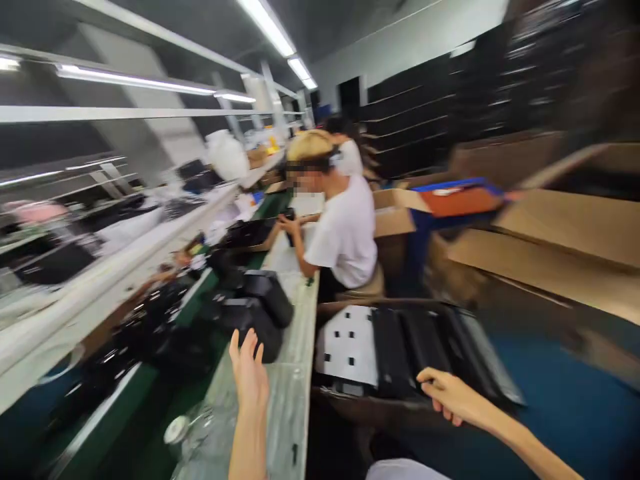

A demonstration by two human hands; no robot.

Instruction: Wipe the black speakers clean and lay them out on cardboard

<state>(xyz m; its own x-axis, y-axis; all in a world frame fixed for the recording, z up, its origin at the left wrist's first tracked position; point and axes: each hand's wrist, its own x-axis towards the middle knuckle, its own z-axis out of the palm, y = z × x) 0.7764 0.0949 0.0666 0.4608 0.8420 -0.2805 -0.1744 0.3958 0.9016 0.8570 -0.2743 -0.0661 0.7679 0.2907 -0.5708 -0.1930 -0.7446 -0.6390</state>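
Note:
My left hand [249, 373] is raised over the pale bench edge, palm up, its fingers apart and holding nothing. Just beyond its fingertips stand two black, rounded box-shaped items [267, 297], side by side; blur hides their details. To the right, my right hand [453, 398] is curled with thumb and forefinger together, and whatever may be inside the fingers is hidden. It hovers at the near side of an open carton [370, 401] packed with black flat-sided pieces [425, 343]. A white sheet with small black squares [349, 343] lies at the carton's left.
A green conveyor belt [135, 427] runs along the left, with dark parts beside it. Ahead, a seated person in a white shirt [343, 230] handles a black item. Open cardboard boxes [570, 227] and an orange-and-blue bin [457, 199] stand on the right.

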